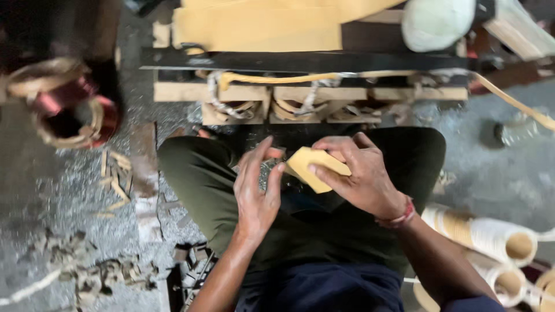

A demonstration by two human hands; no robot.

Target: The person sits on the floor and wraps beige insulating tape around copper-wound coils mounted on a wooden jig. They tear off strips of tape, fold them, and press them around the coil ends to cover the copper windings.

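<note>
Seen from above, a seated person works over their lap, knees in dark green trousers (196,173). The right hand (358,173) holds a yellow sheet piece (317,167), thumb and fingers pinching it along its upper and lower edges so it sits tilted above the thighs. The left hand (257,188) stands edge-up just beside it, fingers spread and long, its fingertips (278,169) touching the sheet's near corner; that grip is open, closed on nothing. Something small and greyish may lie between the two hands, but it is too blurred to tell.

Ahead of the knees sits a wooden frame (312,95) with a yellow strip (272,78) laid across it, and a larger yellow sheet (260,26) beyond. To the left a copper wire coil (69,104) rests on the gritty floor (520,173); pale tape rolls (491,237) lie by the right forearm.

The sheet is held only by a light pinch at its edges, so, as I judge it, a push from the left fingertips could crease it or slide it out onto the dirty floor
</note>
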